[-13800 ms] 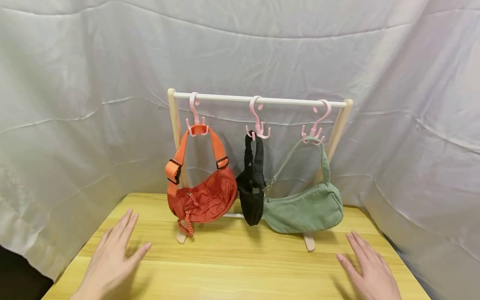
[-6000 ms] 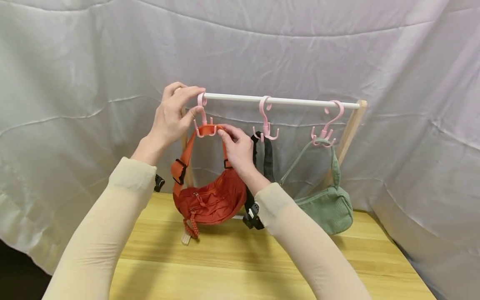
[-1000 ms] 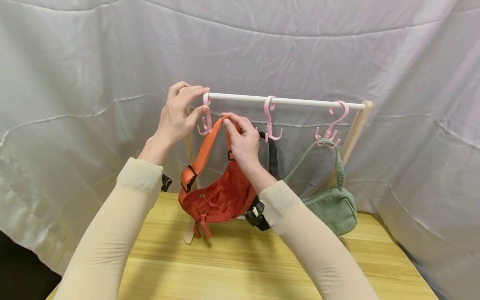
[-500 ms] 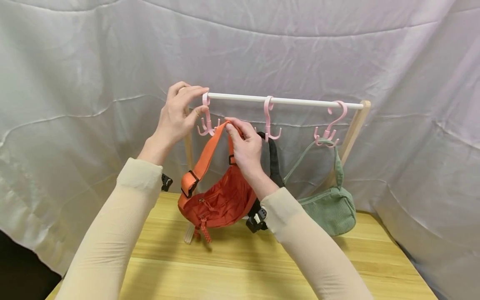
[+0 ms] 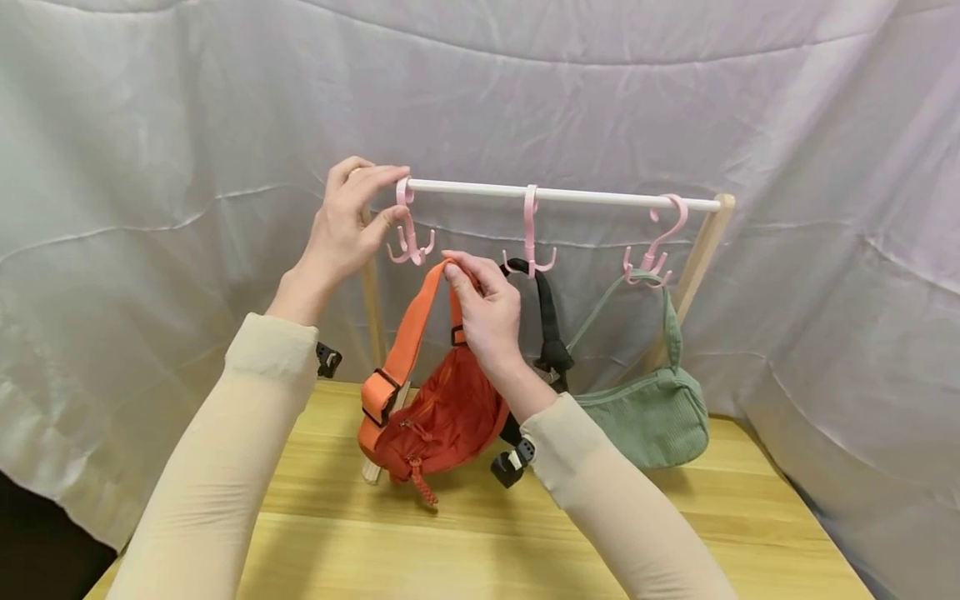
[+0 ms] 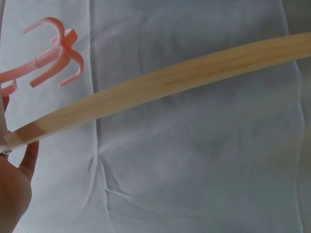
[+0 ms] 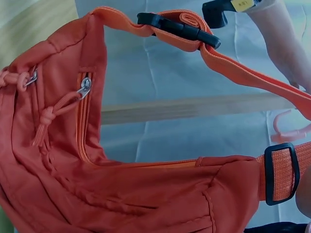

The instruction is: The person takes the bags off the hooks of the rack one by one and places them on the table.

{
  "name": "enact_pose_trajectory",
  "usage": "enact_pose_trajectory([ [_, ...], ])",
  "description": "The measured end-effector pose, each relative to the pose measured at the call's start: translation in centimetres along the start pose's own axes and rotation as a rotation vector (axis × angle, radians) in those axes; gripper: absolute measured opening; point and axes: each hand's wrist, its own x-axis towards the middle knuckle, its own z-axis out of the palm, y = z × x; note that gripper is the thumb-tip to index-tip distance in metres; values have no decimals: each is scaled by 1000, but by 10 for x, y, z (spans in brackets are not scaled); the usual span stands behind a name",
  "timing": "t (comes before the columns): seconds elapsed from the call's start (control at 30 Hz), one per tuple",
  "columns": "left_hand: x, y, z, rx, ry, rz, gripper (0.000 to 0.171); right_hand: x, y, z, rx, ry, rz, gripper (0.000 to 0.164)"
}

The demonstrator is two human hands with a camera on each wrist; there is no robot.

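My left hand grips the top left corner of the small rack, index finger along the white rod and thumb by the left pink hook. The left wrist view shows the wooden leg running into this hand. With thumb and fingertips, my right hand pinches the orange strap of a red shoulder bag. The bag hangs from that hand, lower than the hook and in front of the rack. In the right wrist view the strap's black buckle and the bag's zips show.
A black bag's strap hangs from the middle pink hook, mostly hidden behind the right arm and red bag. A green corduroy bag hangs from the right hook. Everything stands on a wooden table before grey curtains.
Both hands rose from the table to the rack. The red bag's strap came off the left hook, and the right hand has lowered the bag slightly toward me. The left hand stayed at the corner.
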Motion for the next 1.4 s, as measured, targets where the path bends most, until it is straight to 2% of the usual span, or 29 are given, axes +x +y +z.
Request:
enact_pose_trajectory([
  [0.17, 0, 1, -4, -12, -27, -17, 51, -8, 0, 0, -13, -10, 2, 24],
  [0.3, -2, 0, -5, -7, -23, 57, 56, -14, 1, 2, -9, 0, 17, 24],
  [0.43, -10, -2, -5, 19, -17, 117, 61, -20, 3, 2, -10, -1, 42, 24],
  [0.73, -33, 2, -8, 31, -18, 67, 70, -28, 8, -2, 15, -6, 36, 24],
  [0.93, -49, 9, -14, -8, -7, 101, 67, -32, 10, -6, 18, 2, 42, 23],
  [1.1, -63, 18, -16, -64, 25, 107, 73, -34, 12, -7, 14, 4, 33, 23],
  [1.4, -98, 35, -23, -54, -5, 44, 74, -35, 8, -7, 14, 17, 14, 22],
])
